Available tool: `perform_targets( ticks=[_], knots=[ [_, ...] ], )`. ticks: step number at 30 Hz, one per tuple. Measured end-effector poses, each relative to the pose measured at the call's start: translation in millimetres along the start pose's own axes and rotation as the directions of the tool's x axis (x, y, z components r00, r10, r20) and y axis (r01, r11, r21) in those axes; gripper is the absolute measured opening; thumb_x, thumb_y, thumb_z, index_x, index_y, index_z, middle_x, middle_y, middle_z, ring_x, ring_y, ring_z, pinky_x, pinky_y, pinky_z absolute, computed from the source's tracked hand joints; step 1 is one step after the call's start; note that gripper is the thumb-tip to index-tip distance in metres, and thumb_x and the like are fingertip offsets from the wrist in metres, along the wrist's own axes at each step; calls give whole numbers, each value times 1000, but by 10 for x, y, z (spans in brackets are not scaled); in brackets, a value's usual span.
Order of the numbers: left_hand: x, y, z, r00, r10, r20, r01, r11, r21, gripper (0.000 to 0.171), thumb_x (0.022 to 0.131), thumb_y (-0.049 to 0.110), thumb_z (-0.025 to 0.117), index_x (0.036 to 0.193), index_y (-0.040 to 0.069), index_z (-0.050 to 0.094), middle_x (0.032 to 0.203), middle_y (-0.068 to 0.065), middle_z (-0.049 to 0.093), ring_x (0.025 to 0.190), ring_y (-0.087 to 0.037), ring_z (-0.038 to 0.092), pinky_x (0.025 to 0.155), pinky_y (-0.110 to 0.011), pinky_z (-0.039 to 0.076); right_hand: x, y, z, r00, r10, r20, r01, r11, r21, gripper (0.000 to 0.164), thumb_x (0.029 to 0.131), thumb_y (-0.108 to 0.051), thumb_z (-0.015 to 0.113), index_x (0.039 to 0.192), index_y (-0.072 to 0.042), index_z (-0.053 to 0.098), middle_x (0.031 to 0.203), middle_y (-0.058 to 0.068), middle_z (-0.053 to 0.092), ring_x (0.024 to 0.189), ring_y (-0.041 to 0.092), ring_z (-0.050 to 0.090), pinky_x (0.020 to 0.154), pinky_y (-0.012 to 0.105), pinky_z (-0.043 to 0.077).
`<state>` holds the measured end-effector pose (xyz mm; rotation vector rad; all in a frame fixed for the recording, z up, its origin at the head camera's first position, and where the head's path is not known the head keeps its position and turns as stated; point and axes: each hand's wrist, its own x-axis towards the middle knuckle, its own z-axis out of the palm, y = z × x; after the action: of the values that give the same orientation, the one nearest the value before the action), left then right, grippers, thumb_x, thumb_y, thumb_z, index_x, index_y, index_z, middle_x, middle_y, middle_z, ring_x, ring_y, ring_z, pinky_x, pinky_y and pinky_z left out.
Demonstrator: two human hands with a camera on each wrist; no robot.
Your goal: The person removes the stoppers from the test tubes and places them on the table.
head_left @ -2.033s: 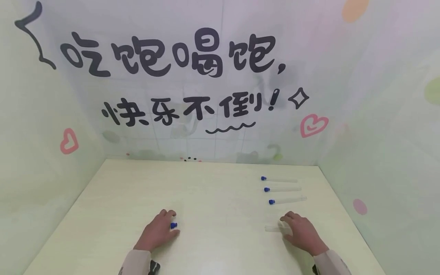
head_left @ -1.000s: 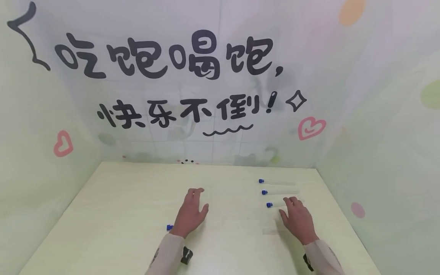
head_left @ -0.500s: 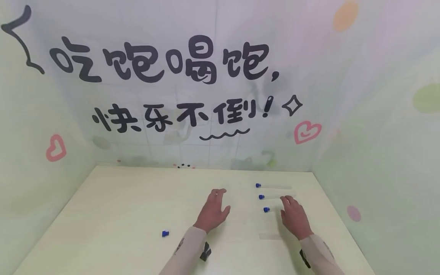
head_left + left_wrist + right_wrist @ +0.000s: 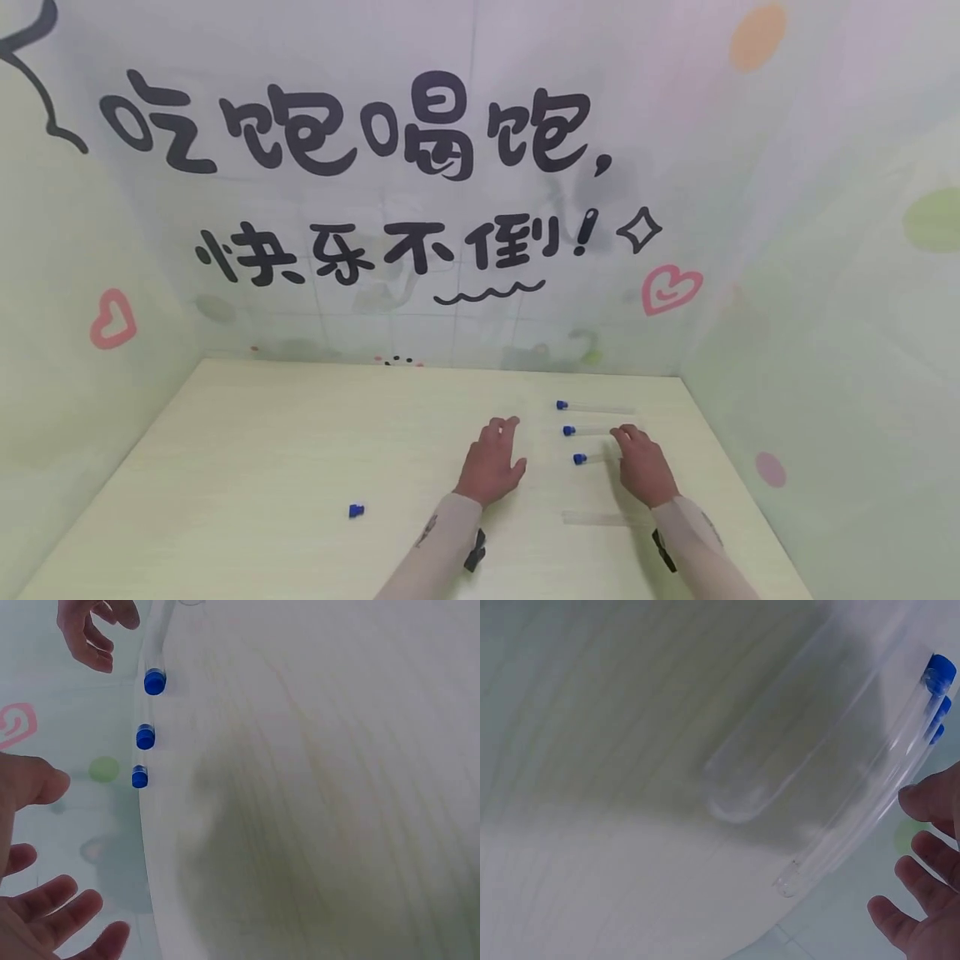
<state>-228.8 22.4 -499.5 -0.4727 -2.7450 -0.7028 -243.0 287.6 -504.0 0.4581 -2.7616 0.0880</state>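
Three clear test tubes with blue caps lie in a row on the right of the table: a far tube (image 4: 600, 408), a middle tube (image 4: 588, 431) and a near tube (image 4: 592, 458). Above the right part of the near one hovers my right hand (image 4: 647, 468), fingers loosely bent, holding nothing in the right wrist view. Closer to me lies an uncapped test tube (image 4: 780, 750), its round end showing. My left hand (image 4: 489, 465) is spread in the air left of the row, also holding nothing. Far to its left, a loose blue cap (image 4: 356, 510) rests on the table.
The pale wooden table (image 4: 262, 450) meets a printed fabric wall (image 4: 420, 325) at the back. Similar fabric panels rise on its left and right sides.
My left hand has left the loose cap and moved right toward the capped tubes. My right hand has moved from the uncapped tube farther away, over the near capped tube.
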Motion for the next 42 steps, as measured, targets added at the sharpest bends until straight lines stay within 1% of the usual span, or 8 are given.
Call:
perform_targets(
  ticks=[4, 7, 12, 20, 25, 31, 38, 42],
  knots=[
    [27, 43, 61, 999, 27, -21, -26, 997, 72, 56, 76, 30, 66, 123, 10, 44, 109, -8, 52, 92, -20, 52, 66, -32, 46, 7, 33, 5, 1000, -4, 15, 4, 1000, -2, 35, 71, 7, 61, 105, 1, 57, 105, 17, 57, 92, 34, 57, 65, 45, 47],
    [43, 71, 90, 999, 31, -13, -30, 996, 87, 55, 76, 30, 67, 122, 10, 45, 107, -7, 52, 90, -19, 52, 65, -31, 45, 18, 35, 4, 999, -16, 41, 16, 1000, 4, 34, 72, 10, 58, 105, 0, 58, 105, 17, 58, 93, 34, 57, 67, 46, 47],
    [44, 114, 108, 999, 16, 43, -19, 998, 60, 55, 76, 31, 67, 122, 11, 44, 107, -7, 51, 89, -18, 51, 66, -30, 45, 25, 50, 40, 994, -15, 112, 17, 1000, -21, 33, 74, 11, 58, 104, -2, 60, 106, 16, 59, 93, 33, 58, 69, 45, 48],
    [3, 111, 157, 995, -8, 103, 7, 1000, 5, 56, 74, 29, 69, 121, 11, 45, 105, -7, 49, 86, -17, 49, 63, -31, 45, 0, 71, 106, 989, -37, 144, 47, 996, -69, 23, 78, 3, 58, 96, -8, 64, 98, 10, 63, 87, 28, 61, 67, 42, 47],
    [2, 99, 178, 993, -12, 116, 12, 1000, 4, 56, 74, 28, 69, 121, 11, 45, 104, -6, 49, 85, -17, 48, 64, -31, 44, -14, 61, 121, 989, -77, 126, 91, 990, -108, 18, 75, 1, 61, 87, -11, 66, 84, 4, 65, 74, 22, 60, 60, 38, 45],
    [-14, 87, 173, 994, -1, 113, 0, 1000, 8, 55, 73, 28, 69, 120, 11, 46, 102, -5, 49, 83, -16, 47, 62, -30, 43, -32, 63, 135, 991, -87, 101, 100, 985, -139, 18, 71, 2, 64, 79, -14, 66, 73, 0, 61, 65, 18, 56, 57, 34, 41],
    [-51, 41, 149, 995, 8, 102, -10, 1000, 19, 53, 73, 28, 69, 118, 12, 47, 102, -4, 49, 83, -15, 47, 61, -28, 43, -20, 17, 114, 995, -77, 59, 82, 994, -74, 15, 73, -1, 66, 83, -13, 66, 73, 1, 60, 65, 19, 57, 55, 34, 42],
    [-56, 17, 125, 994, 9, 113, -11, 1000, 16, 52, 75, 29, 68, 119, 12, 47, 104, -4, 49, 85, -15, 48, 63, -28, 44, -3, -60, 83, 997, -75, 28, 76, 996, -38, 17, 70, -2, 69, 84, -12, 67, 75, 1, 61, 68, 19, 59, 55, 34, 44]
  ],
)
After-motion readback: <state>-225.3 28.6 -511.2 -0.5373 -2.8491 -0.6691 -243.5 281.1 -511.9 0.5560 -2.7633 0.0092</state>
